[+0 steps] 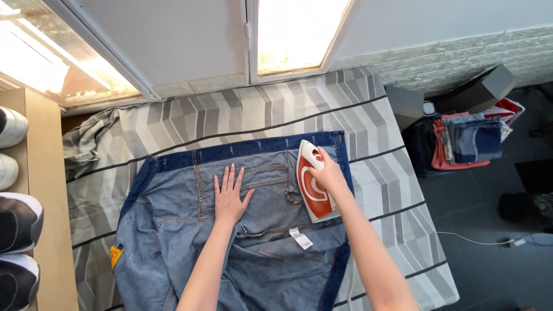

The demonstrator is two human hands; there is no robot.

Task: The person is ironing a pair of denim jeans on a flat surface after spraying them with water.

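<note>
A blue denim garment [173, 230] lies spread inside out on a grey chevron-patterned ironing surface [380, 167]. My left hand [230, 196] rests flat on the denim near its middle, fingers spread. My right hand [327, 173] grips the handle of an orange and white iron [311, 193], which sits sole-down on the right part of the garment near its dark blue waistband [242, 151]. A white label [300, 238] shows on the fabric just below the iron.
Shoes [14, 224] line a wooden shelf at the left. A stack of folded clothes [469, 141] sits on the dark floor at the right, with a white cord [478, 242] trailing across the tiles. Windows and a white brick wall stand behind the surface.
</note>
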